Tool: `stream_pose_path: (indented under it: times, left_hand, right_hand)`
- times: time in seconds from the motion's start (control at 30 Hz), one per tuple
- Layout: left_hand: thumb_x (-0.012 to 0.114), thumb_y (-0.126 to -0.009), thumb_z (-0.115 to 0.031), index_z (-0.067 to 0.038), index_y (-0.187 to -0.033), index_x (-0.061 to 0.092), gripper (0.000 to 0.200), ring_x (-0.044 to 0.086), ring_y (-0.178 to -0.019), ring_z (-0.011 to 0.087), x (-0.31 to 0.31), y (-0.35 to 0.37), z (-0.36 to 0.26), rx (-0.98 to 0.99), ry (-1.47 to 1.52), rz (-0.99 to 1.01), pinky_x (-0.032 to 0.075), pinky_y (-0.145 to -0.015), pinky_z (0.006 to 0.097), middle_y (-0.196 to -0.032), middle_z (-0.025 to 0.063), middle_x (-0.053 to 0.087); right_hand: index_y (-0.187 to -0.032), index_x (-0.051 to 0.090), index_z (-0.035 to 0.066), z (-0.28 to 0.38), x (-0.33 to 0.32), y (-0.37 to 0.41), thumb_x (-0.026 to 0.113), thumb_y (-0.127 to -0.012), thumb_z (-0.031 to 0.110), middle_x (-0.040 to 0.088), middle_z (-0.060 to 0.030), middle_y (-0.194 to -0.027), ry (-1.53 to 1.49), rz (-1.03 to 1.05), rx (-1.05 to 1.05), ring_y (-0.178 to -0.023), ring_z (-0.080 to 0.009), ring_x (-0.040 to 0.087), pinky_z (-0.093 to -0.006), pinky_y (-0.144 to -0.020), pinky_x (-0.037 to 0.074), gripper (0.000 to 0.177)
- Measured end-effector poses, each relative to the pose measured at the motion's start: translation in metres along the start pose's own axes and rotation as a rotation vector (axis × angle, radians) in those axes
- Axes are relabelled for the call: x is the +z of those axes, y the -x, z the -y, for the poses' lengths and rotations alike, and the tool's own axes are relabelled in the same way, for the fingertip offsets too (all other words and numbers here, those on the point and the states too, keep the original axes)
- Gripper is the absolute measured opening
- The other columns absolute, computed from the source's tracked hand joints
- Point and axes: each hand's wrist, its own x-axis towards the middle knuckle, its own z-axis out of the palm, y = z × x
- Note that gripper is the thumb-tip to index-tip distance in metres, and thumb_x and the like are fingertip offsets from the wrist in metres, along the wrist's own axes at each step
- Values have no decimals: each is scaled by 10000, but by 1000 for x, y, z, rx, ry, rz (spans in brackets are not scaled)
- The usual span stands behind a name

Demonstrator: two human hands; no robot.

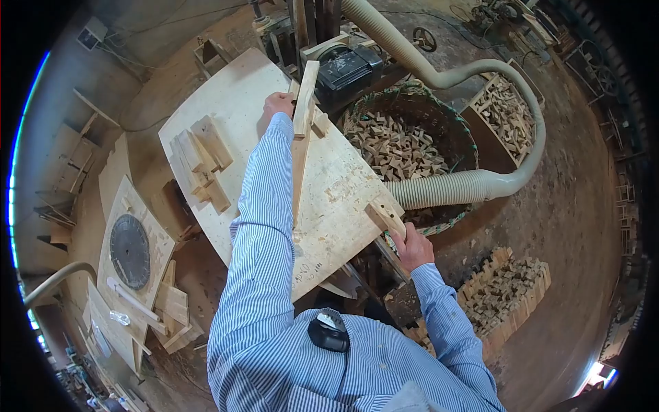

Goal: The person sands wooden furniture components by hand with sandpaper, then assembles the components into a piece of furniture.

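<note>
My left hand [278,104] is at the far part of a pale wooden worktable [336,226], closed on a small wooden piece [294,90] with a dark hole. That piece is beside an upright wooden board [306,96]; some of my fingertips are hidden. At the near right corner, my right hand [414,248] is closed around the end of a wooden block [386,218] with dark holes in its top. Left of my left arm, several cut wooden pieces [199,161] lie together on the table. A long wooden strip [301,182] runs along the table by my left forearm.
A dark motor [348,71] stands behind the table. A wide basket [461,130] of wood offcuts and a ribbed hose [446,189] are on the right. Stacked wood pieces [508,299] lie on the floor. A dark round blade [130,252] rests on a board at left.
</note>
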Motion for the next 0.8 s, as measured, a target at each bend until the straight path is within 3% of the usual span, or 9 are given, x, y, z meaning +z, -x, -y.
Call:
stream_pose_path:
  times: [0.1, 0.2, 0.37, 0.47, 0.57, 0.7, 0.77, 0.8]
  left_hand:
    - [834, -890, -215, -54, -940, 827, 169, 743, -690, 164, -2, 11, -1, -30, 54, 37, 620, -698, 325, -826, 87, 789]
    - [819, -906, -198, -44, -940, 823, 158, 737, -696, 157, 2, 26, 8, -34, 124, 87, 619, -680, 315, -825, 85, 780]
    - [768, -934, -112, -22, -1125, 772, 212, 664, -711, 125, 5, 62, 14, -47, 222, 194, 566, -669, 276, -907, 49, 744]
    - [778, -912, -77, -10, -1134, 762, 232, 667, -716, 116, 25, 83, 27, 81, 241, 31, 565, -660, 281, -918, 57, 741]
    - [756, -885, -47, -20, -1167, 735, 284, 730, -809, 194, 10, 130, 5, -63, 350, 43, 584, -705, 341, -965, 124, 774]
    - [749, -875, 17, 5, -1257, 636, 399, 695, -785, 188, -5, 157, 16, -31, 536, 39, 561, -647, 318, -997, 153, 734]
    - [748, -879, 25, 18, -1269, 618, 411, 680, -765, 169, -31, 187, 15, -24, 564, 82, 554, -645, 302, -972, 137, 723]
    - [746, -883, 33, 31, -1280, 599, 424, 665, -745, 149, -43, 205, 13, -22, 598, 110, 547, -643, 286, -947, 121, 712]
  right_hand:
    - [-1095, 585, 71, -5, -2, 9, 573, -1037, 526, 740, -238, -907, -11, -10, 5, -863, -450, 725, -560, -769, 557, 459]
    - [-1112, 602, 69, -12, -10, 17, 573, -1038, 539, 747, -236, -938, -34, 20, 35, -898, -445, 728, -550, -796, 561, 477]
    - [-1122, 605, 68, -43, -8, 42, 574, -1040, 547, 749, -233, -946, -34, -4, 28, -908, -444, 729, -547, -807, 562, 487]
    - [-1108, 598, 68, -59, -13, 59, 575, -1042, 542, 749, -228, -949, -15, 23, 44, -910, -439, 730, -546, -805, 561, 479]
    - [-1097, 588, 71, -72, -15, 75, 583, -1041, 533, 749, -220, -955, -37, 31, 49, -915, -434, 728, -537, -802, 563, 466]
    - [-1142, 600, 81, -96, -13, 95, 586, -1037, 533, 748, -221, -952, -44, 16, 30, -902, -436, 729, -537, -794, 564, 464]
    - [-1241, 621, 79, -101, -14, 108, 600, -1027, 533, 733, -226, -1111, -149, -17, -15, -997, -417, 722, -518, -833, 563, 503]
    - [-1241, 621, 79, -108, -11, 113, 600, -1027, 533, 733, -226, -1111, -160, -23, -7, -997, -417, 722, -518, -833, 563, 503]
